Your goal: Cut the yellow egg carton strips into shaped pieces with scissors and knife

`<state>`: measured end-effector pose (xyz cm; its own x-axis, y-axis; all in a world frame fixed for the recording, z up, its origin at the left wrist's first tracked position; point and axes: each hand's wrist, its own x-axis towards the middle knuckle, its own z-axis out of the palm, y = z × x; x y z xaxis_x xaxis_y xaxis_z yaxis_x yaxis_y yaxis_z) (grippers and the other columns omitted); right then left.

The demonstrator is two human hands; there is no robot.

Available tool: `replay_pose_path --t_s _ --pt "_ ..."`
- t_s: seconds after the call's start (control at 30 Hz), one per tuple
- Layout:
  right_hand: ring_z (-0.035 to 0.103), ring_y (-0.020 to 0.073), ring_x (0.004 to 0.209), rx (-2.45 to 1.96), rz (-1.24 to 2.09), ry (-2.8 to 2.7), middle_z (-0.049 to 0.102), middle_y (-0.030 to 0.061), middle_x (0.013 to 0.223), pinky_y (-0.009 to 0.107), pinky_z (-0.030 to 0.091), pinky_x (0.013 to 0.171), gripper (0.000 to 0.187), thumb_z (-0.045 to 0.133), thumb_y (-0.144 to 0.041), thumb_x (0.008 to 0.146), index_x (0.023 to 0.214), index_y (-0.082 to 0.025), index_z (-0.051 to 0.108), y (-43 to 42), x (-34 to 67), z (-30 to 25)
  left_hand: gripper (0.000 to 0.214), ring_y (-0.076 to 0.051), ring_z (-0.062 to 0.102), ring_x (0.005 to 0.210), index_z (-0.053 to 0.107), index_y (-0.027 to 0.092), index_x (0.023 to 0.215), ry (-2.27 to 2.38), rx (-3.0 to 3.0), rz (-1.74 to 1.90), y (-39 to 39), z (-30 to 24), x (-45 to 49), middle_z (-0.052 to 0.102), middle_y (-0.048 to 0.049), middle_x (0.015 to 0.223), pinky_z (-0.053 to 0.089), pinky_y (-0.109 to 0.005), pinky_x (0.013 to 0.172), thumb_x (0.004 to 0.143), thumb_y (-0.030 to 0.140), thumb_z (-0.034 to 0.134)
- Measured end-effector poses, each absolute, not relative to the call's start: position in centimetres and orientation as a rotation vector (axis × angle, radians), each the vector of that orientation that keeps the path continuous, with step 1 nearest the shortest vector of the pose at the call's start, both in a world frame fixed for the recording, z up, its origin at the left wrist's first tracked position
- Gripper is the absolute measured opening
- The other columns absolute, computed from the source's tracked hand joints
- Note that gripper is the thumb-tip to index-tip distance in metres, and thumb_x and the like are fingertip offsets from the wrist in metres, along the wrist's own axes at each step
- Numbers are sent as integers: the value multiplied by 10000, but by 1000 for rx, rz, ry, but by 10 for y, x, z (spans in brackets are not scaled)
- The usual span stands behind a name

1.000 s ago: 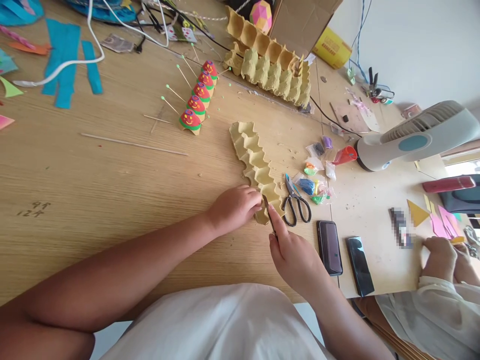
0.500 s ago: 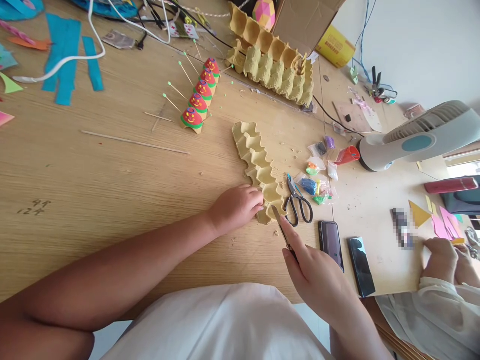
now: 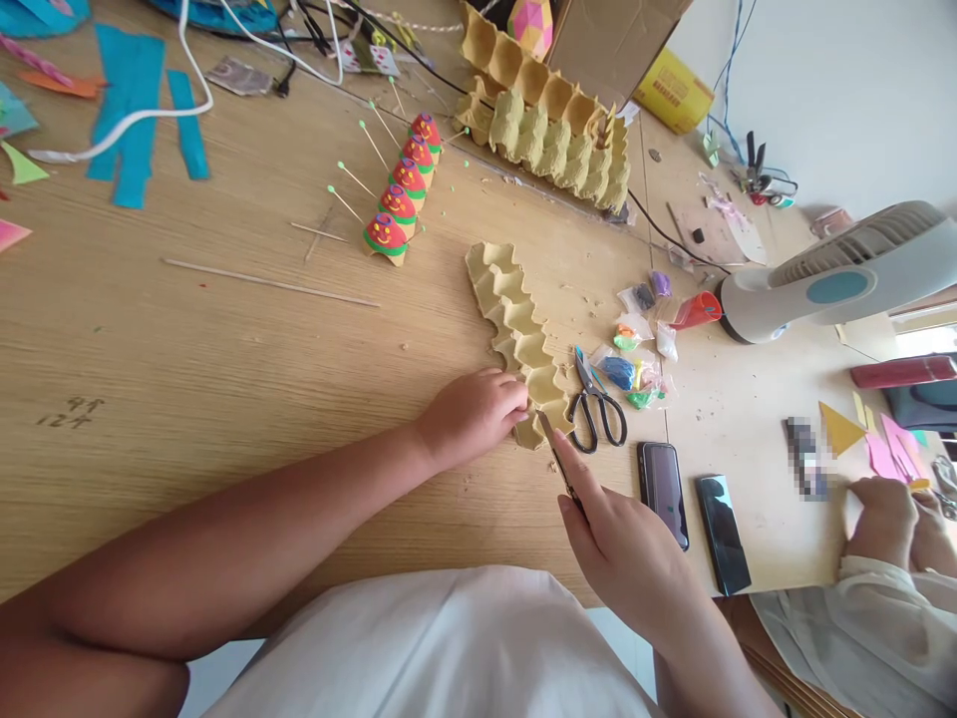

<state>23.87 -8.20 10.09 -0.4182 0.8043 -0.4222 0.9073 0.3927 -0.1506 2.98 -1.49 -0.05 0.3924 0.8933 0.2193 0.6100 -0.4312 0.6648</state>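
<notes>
A tan strip of egg carton (image 3: 515,319) lies on the wooden table (image 3: 186,349), running from the middle toward me. My left hand (image 3: 471,414) is closed on the strip's near end and presses it down. My right hand (image 3: 624,548) grips a thin knife (image 3: 551,449); its blade tip touches the near end of the strip, just right of my left fingers. Black-handled scissors (image 3: 594,399) lie right of the strip.
A row of painted carton cups with pins (image 3: 400,189) stands beyond, with more egg cartons (image 3: 553,120) behind. Clay bags (image 3: 635,344), two phones (image 3: 692,514) and a fan (image 3: 837,269) lie to the right. Another person's hands (image 3: 893,509) work at far right. A long skewer (image 3: 269,284) lies left.
My right hand with the knife pulled back toward me and to the right, away from my left fingers, then held at the strip's near end. My left hand stayed put.
</notes>
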Motion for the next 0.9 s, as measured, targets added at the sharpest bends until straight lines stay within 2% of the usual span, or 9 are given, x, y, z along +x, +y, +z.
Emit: replay_pose_path --t_s 0.2,0.33,0.5,0.7,0.9 --pt "664 202 581 1519 -501 2368 737 -9 751 278 376 500 671 339 -241 1020 1630 -244 59 -83 236 98 143 -197 576 834 583 169 795 1277 2180 772 -15 -1 29 646 -32 814 416 -310 711 930 194 623" --pt "640 184 549 1502 -511 2359 722 -16 726 269 355 486 656 337 -229 1019 1627 -249 94 -82 235 100 144 -194 575 827 582 171 791 1271 2186 786 -15 -1 29 647 -32 816 416 -309 708 929 190 624" --pt "623 191 529 1451 -415 2392 704 -13 688 276 323 475 652 332 -231 1015 1626 -201 107 -81 236 95 138 -195 575 822 579 170 788 1289 2186 800 -15 -1 29 644 -31 807 411 -307 699 916 164 630" --pt "620 184 518 1469 -355 2418 708 -7 703 263 312 468 673 337 -219 1014 1627 -195 62 -87 235 86 142 -192 573 814 588 173 781 1271 2175 806 -15 -3 29 647 -30 806 411 -310 695 917 168 630" --pt "649 195 560 1517 -393 2432 731 0 787 273 368 480 684 339 -215 1016 1626 -217 29 -91 235 77 149 -195 573 819 581 174 778 1275 2144 791 -14 -2 29 650 -31 812 421 -314 711 917 168 632"
